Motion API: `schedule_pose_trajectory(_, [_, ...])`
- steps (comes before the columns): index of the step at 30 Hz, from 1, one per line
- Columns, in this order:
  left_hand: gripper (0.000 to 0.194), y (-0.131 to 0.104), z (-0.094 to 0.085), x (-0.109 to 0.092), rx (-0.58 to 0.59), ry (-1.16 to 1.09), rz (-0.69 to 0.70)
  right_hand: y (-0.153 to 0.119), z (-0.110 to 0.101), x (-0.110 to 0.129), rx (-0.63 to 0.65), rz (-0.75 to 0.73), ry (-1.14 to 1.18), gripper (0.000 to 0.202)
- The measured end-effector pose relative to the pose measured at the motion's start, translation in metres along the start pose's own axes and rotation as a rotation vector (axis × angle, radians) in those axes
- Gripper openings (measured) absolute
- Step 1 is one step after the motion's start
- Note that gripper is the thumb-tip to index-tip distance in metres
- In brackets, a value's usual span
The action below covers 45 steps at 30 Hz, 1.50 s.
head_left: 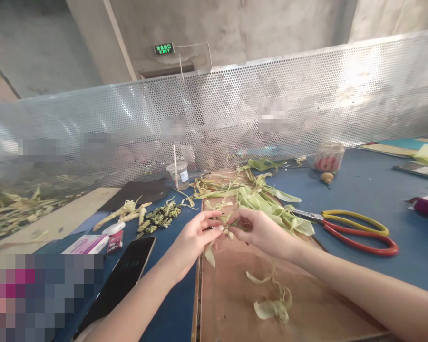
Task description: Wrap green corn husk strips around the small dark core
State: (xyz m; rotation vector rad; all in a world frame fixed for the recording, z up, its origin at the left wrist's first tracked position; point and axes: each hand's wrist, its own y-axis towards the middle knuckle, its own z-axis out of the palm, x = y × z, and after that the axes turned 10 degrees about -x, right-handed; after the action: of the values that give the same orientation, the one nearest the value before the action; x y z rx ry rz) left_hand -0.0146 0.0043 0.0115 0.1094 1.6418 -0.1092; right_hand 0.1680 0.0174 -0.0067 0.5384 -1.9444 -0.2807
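Over a brown board (231, 289), my left hand (196, 237) and my right hand (260, 232) meet, fingertips pinched close together. Between them is a thin, pale green strip of husk (226, 230), partly hidden by the fingers. Just behind my hands lies a loose pile of long green husks (264, 202), some drying to yellow. A short piece of husk hangs below my left fingers. Nearer to me, curled husk scraps (280, 308) rest on the board. Right of the pile lie scissors (360, 232) with one red and one yellow handle, blades towards the husks.
Left of the board are a phone (121, 275), dark green knotted pieces (160, 216), pale twisted pieces (124, 213) and small boxes (87, 243). A plastic cup (178, 175) with a straw and a jar (328, 156) stand near a perforated metal screen (231, 109) at the back.
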Motion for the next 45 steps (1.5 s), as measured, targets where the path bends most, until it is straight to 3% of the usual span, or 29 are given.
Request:
schedule_pose_trajectory(5, [0.039,0.002,0.004,0.006,0.018,0.073,0.046,-0.005,0.009,0.002,-0.053,-0.073,-0.084,0.012])
schedule_pose_trajectory(10, [0.021,0.005,0.000,0.007,-0.093,0.174,0.187,-0.006,0.002,0.009,0.101,-0.015,0.154,0.024])
schedule_pose_trajectory(14, [0.018,0.005,-0.002,0.008,-0.142,0.179,0.213,-0.005,-0.006,0.014,0.146,0.053,0.251,0.029])
schedule_pose_trajectory(21, [0.020,0.002,0.000,0.004,-0.175,0.171,0.200,-0.002,-0.002,0.010,0.025,0.003,-0.046,0.024])
schedule_pose_trajectory(23, [0.023,0.000,0.001,0.002,-0.161,0.165,0.188,-0.001,-0.001,0.004,-0.013,-0.079,-0.151,0.025])
schedule_pose_trajectory(27, [0.029,0.000,0.001,0.003,-0.103,0.155,0.159,-0.003,0.003,-0.009,-0.052,-0.470,-0.443,0.026])
schedule_pose_trajectory(30, [0.032,0.002,0.001,0.006,-0.053,0.123,0.108,-0.005,0.004,-0.014,-0.038,-0.630,-0.600,0.027])
schedule_pose_trajectory(39, [0.034,0.002,0.002,0.006,0.041,0.010,-0.009,-0.005,0.000,-0.010,-0.039,-0.791,-0.677,0.026])
schedule_pose_trajectory(45, [0.026,0.001,0.001,0.003,0.118,-0.071,-0.103,-0.006,0.000,-0.011,-0.019,-0.757,-0.604,0.028])
